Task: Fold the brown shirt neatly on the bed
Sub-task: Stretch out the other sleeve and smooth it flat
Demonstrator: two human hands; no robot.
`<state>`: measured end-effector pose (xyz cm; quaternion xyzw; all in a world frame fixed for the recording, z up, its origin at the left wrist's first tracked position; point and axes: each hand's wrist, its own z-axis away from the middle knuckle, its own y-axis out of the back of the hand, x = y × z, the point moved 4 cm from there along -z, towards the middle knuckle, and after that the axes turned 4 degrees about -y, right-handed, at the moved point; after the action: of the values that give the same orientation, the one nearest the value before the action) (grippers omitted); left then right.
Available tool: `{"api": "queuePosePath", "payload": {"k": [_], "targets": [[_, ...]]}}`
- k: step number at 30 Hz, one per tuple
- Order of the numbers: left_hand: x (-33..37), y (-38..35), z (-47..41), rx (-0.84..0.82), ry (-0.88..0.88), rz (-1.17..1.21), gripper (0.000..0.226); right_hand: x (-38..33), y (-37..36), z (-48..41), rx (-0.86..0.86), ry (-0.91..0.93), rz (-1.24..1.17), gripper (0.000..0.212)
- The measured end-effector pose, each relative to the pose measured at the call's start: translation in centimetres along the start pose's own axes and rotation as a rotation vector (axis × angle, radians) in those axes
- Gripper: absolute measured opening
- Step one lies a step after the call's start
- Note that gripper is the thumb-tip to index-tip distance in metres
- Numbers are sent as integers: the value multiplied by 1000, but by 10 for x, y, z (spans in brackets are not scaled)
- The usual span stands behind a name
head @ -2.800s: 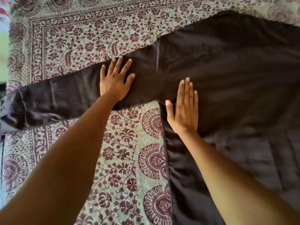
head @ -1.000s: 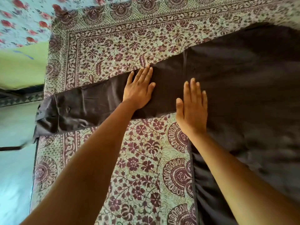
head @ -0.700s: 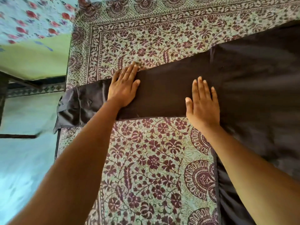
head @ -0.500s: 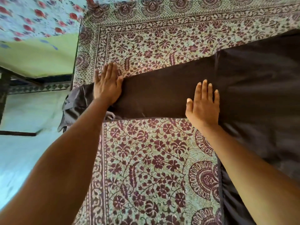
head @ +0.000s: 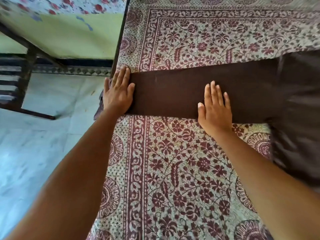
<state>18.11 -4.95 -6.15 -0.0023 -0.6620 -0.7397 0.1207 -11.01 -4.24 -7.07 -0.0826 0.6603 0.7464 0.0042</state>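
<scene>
Brown shirt (head: 173, 94) sleeve lies on the bed (head: 173, 161), left hand (head: 117, 96) and right hand (head: 215, 108) pressing it flat-palmed

The dark-brown cloth shirt (head: 181, 94) lies on the flower-printed, sheet-covered bed (head: 173, 170), with its body toward the right side and one sleeve stretched to the left edge. The left grip (head: 117, 94) rests flat on the sleeve end there. The right grip (head: 215, 108) rests flat mid-sleeve.

Soft, even daylight, without hard shadows or glare; the edges are bent and slightly blurred.
</scene>
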Motion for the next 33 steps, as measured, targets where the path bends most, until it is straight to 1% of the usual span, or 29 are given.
{"api": "queuePosePath", "payload": {"k": [2, 3, 4, 5, 7, 9, 10, 13, 16, 18, 21, 24, 26, 27, 28, 29, 31, 33], "targets": [[-30, 2, 0, -60, 191, 85, 54, -6, 4, 0, -30, -72, -3, 68], [-35, 4, -1, -60, 248, 97, 54, -13, 7, 0, -18, -102, -16, 68], [-32, 7, -1, -23, 255, 93, 55, -26, 10, -1, 9, -97, -34, 68], [-21, 11, -1, 30, 214, 88, 55, -43, 12, -1, 33, -46, -52, 66], [13, 16, 5, 94, 60, 86, 53, -84, 9, -1, 42, 120, -81, 64], [40, 7, 17, 75, -63, 75, 51, -110, -1, 0, 14, 200, -93, 64], [43, 1, 23, 60, -73, 64, 50, -115, -6, 0, 6, 192, -87, 64], [23, -9, 25, 63, -20, 61, 51, -114, -15, 1, 42, 159, -45, 59], [-2, -11, 21, 62, 11, 161, 52, -116, -18, 1, 61, 178, -46, 58], [-17, -11, 20, 60, 34, 236, 52, -117, -18, 0, 57, 173, -50, 58], [-30, -12, 19, 27, 29, 246, 52, -118, -16, 2, 31, 162, -19, 60], [-31, -7, 21, -38, 130, 237, 53, -117, -15, -3, -79, 155, -23, 57], [-26, 4, 28, -50, 178, 194, 54, -114, -8, -5, -192, 162, -148, 57], [-19, 12, 33, -25, 168, 178, 55, -111, 0, -4, -220, 160, -247, 59], [-12, 20, 40, 13, 144, 177, 56, -108, 10, -1, -197, 161, -335, 60], [-2, 29, 49, 56, 111, 191, 57, -102, 24, 7, -130, 160, -393, 61], [22, 46, 70, 101, 44, 237, 62, -85, 49, 30, 28, 144, -444, 58], [47, 61, 96, 120, 11, 287, 63, -68, 69, 59, 125, 135, -453, 55]]}}
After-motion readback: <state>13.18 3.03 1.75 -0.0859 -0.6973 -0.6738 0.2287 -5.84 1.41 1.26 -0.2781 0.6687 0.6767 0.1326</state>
